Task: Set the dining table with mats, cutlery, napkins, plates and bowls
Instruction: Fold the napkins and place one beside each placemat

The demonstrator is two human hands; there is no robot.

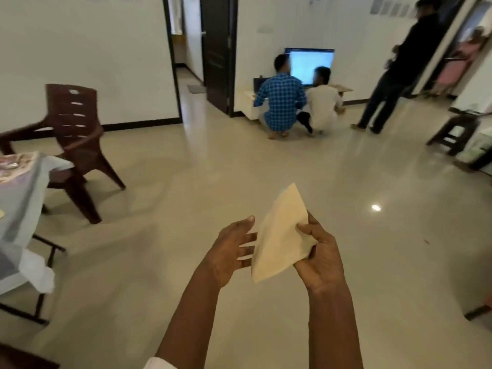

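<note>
Pinching the napkin (279,235), the right hand (319,259) carries it; the left hand (229,249) touches it with straight fingers (246,237). The table (16,187) lies well to their left.

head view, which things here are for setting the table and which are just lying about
For the job: napkin, pinched by the right hand; left hand, fingers straight at the napkin's edge; cloth-covered dining table at far left.

Just about: brown chair; lit screen; dark stool; crouching people by the screen.
</note>
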